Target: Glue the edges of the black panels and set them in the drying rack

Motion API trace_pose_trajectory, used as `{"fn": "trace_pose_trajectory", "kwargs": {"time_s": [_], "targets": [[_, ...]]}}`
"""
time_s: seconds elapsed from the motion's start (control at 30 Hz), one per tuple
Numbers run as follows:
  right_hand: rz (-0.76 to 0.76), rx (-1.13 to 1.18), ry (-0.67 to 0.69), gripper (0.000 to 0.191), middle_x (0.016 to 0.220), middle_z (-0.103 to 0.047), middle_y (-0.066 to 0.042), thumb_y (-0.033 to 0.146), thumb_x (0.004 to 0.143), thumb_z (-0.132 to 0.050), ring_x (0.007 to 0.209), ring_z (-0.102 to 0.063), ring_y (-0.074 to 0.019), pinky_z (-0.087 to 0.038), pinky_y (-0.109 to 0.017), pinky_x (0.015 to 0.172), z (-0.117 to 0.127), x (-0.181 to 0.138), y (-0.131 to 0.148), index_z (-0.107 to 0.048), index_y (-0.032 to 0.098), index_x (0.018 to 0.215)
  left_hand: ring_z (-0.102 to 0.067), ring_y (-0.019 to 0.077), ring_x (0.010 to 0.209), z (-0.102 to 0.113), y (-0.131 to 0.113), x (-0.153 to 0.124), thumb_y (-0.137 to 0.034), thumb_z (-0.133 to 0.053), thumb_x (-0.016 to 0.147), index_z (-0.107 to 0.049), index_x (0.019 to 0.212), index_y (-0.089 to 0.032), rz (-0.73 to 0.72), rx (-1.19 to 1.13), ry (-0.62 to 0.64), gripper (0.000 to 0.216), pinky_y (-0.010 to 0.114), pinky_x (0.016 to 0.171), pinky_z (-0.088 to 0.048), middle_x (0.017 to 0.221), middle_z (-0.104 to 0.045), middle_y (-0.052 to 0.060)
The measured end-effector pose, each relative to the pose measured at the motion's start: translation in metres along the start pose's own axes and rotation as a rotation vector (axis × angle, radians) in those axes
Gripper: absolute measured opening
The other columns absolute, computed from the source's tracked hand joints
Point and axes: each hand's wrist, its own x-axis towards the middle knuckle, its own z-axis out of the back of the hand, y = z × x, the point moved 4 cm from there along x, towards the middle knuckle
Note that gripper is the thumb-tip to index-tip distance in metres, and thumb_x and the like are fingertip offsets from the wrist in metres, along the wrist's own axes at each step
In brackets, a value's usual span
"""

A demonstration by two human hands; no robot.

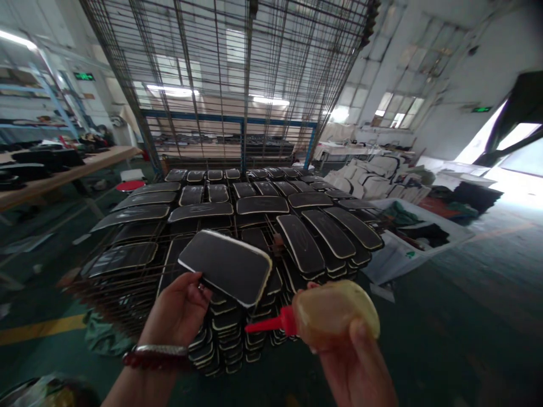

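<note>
My left hand (178, 314) grips a black rounded-rectangular panel (227, 267) with a pale edge by its lower left corner, holding it tilted above stacks of the same panels (237, 339). My right hand (354, 362) is wrapped round a yellowish squeeze bottle (335, 314) whose red nozzle (267, 325) points left, just under the held panel's right end. A dark red bead bracelet and a metal bangle sit on my left wrist.
Many black panels lie spread on a wire rack (127, 282) in front of me, with tall wire racking (237, 73) behind. A wooden table (63, 172) runs along the left. White bags and piled white pieces (382, 175) are at the right on a dark green floor.
</note>
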Motion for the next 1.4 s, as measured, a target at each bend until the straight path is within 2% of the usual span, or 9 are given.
{"fn": "trace_pose_trajectory", "kwargs": {"time_s": [0.13,0.33,0.57,0.67,0.87,1.03,1.17,1.3,1.4], "targets": [[-0.238,0.291,0.048,0.044,0.13,-0.066,-0.014,0.041,0.088,-0.086,0.108,-0.068,-0.028,-0.059,-0.021,0.056,-0.004,0.006,-0.027,-0.068,0.024,0.124,-0.071,0.0123,0.061,-0.009,0.021,0.006,0.006,-0.046,0.089,-0.058,0.079,-0.016,0.014,-0.11,0.019,0.027,0.025,0.062,-0.065,0.068,-0.07,0.001],[-0.405,0.47,0.065,0.04,0.13,-0.066,-0.012,0.035,0.085,-0.089,0.106,-0.069,-0.0247,-0.059,-0.02,0.057,-0.016,-0.006,-0.049,-0.071,0.022,0.118,-0.072,0.0103,0.068,-0.025,0.07,0.0,0.006,-0.048,0.092,-0.053,0.077,-0.019,-0.037,-0.156,0.11,0.03,0.026,0.076,-0.063,0.073,-0.071,-0.001],[-0.506,0.546,0.01,0.053,0.111,-0.073,-0.015,0.031,0.066,-0.102,0.091,-0.073,-0.0281,-0.056,-0.022,0.048,-0.037,-0.01,-0.071,-0.073,0.015,0.107,-0.06,0.0113,0.046,-0.018,0.101,-0.007,-0.004,-0.058,0.091,-0.052,0.075,-0.021,0.015,0.03,0.073,0.024,0.022,0.051,-0.055,0.054,-0.059,-0.005],[-0.543,0.543,0.004,0.061,0.111,-0.073,-0.017,0.028,0.062,-0.104,0.089,-0.073,-0.0284,-0.056,-0.022,0.046,-0.045,-0.008,-0.069,-0.07,0.013,0.11,-0.067,0.0144,0.055,-0.015,0.102,-0.015,-0.004,-0.065,0.085,-0.06,0.078,-0.021,-0.006,0.044,0.092,0.019,0.024,0.056,-0.057,0.06,-0.066,-0.002],[-0.607,0.459,0.056,0.072,0.108,-0.073,-0.017,0.025,0.061,-0.105,0.083,-0.074,-0.0279,-0.054,-0.021,0.042,-0.05,-0.001,-0.047,-0.064,0.011,0.118,-0.074,0.0264,0.103,0.021,0.08,-0.02,-0.002,-0.077,0.07,-0.075,0.091,-0.018,-0.007,0.104,0.466,0.027,0.033,0.091,-0.059,0.104,-0.079,0.009],[-0.733,0.349,0.082,0.09,0.105,-0.073,-0.017,0.027,0.059,-0.106,0.08,-0.074,-0.0307,-0.052,-0.021,0.038,-0.044,0.003,-0.028,-0.056,0.01,0.131,-0.077,0.0208,0.076,0.057,0.008,0.006,-0.009,-0.066,0.085,-0.076,0.093,-0.015,0.046,0.276,0.316,0.014,0.03,0.074,-0.062,0.09,-0.081,0.011],[-0.778,0.254,0.072,0.105,0.108,-0.072,-0.02,0.025,0.057,-0.106,0.084,-0.074,-0.0342,-0.058,-0.026,0.042,-0.042,-0.002,-0.021,-0.047,0.007,0.142,-0.078,0.0297,0.079,0.019,-0.042,0.011,-0.036,-0.064,0.092,-0.074,0.11,-0.007,0.254,0.518,0.495,0.035,0.038,0.07,-0.063,0.1,-0.079,0.023],[-0.777,0.196,0.029,0.1,0.111,-0.071,-0.024,0.02,0.055,-0.107,0.089,-0.073,-0.0356,-0.067,-0.041,0.065,-0.045,-0.01,-0.026,-0.051,0.003,0.136,-0.073,0.0224,0.056,-0.023,-0.05,0.011,-0.009,-0.072,0.082,-0.075,0.099,-0.008,0.368,0.795,0.601,0.018,0.022,0.045,-0.053,0.08,-0.078,0.018],[-0.784,0.178,0.026,0.09,0.108,-0.072,-0.024,0.02,0.055,-0.107,0.088,-0.074,-0.0356,-0.067,-0.042,0.066,-0.047,-0.014,-0.034,-0.057,0.002,0.128,-0.063,0.0167,0.037,-0.037,-0.035,0.013,0.012,-0.068,0.066,-0.074,0.082,-0.013,0.377,0.93,0.596,0.03,0.016,0.031,-0.037,0.061,-0.074,0.007]]}}
